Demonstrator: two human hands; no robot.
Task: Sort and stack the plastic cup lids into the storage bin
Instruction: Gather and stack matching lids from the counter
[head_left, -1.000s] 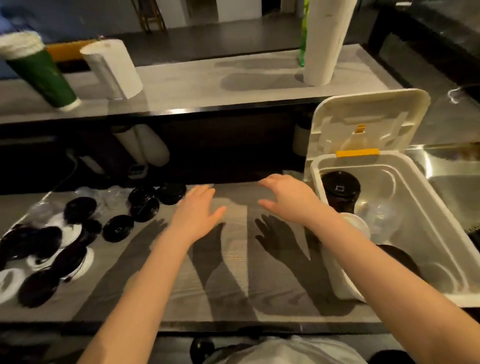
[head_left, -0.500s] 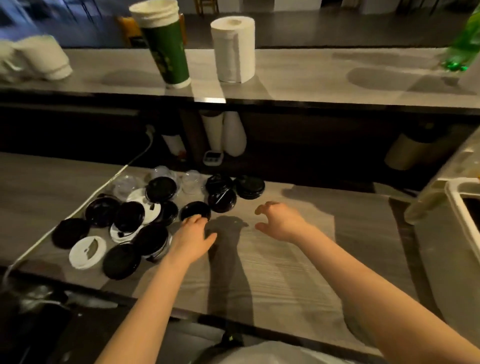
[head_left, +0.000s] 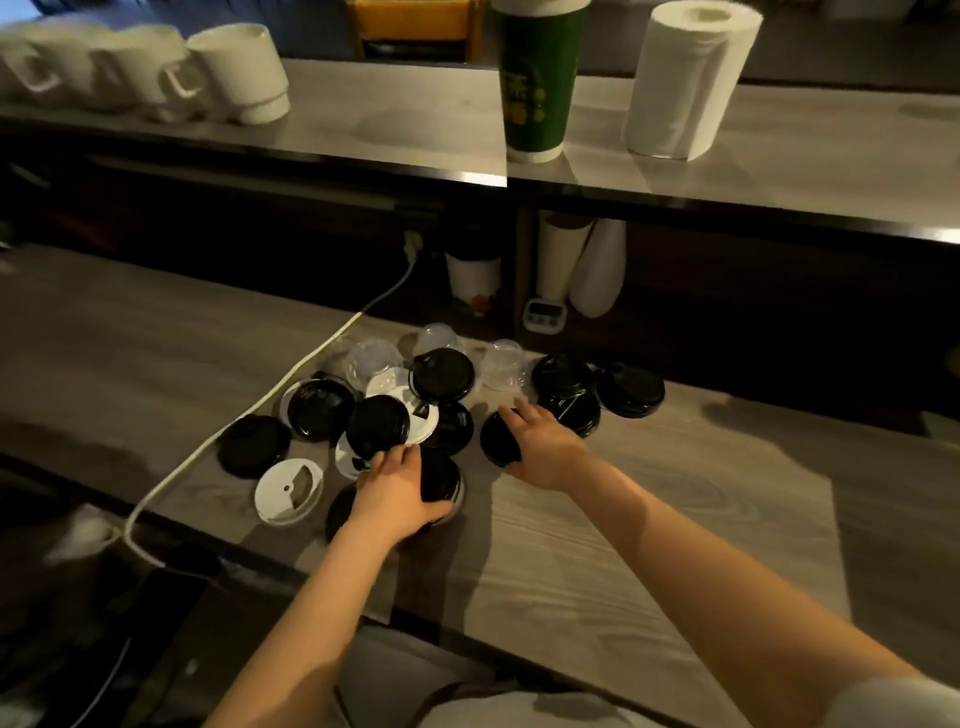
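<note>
- Head view: our left hand is in the lower middle. Its fingers are close together and curled over a near lid, with the thumb at its edge.
- Our right hand is beside it, with fingers nearly straight and a little spread, touching a black lid.
- The lids lie mixed up in the middle. We see no bin.
- Smooth lids may slip, colours may get mixed, and the cord on the left could snag.
</note>
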